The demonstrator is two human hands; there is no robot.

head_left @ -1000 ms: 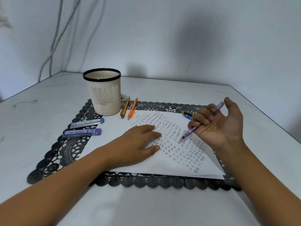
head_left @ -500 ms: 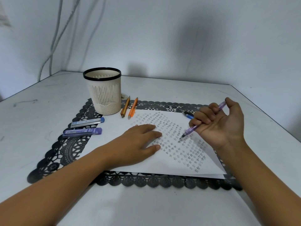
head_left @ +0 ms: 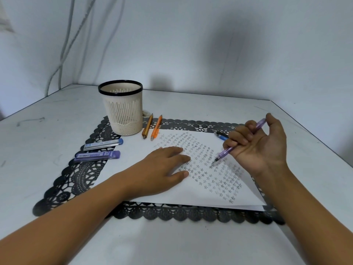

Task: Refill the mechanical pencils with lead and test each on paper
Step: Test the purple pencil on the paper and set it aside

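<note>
Gripping entry, item 1: right hand is holding the purple mechanical pencil with its fingers curled round the barrel and the thumb sitting on the cap end; the tip is hanging just above the paper, among rows of small test marks

Item 2: left hand is lying flat with straight fingers, pressing the sheet down, unmoved over the last second

Change: the right hand is staying nearly in place, with the tip barely shifting; judged to be clicking lead forward, so testing of this pencil is about to begin

Item 3: orange pencil, brown pencil and blue pencil are lying at the sheet's far edge

Item 4: two lead cases are lying on the lace mat, near the slotted cup on the tabletop
</note>
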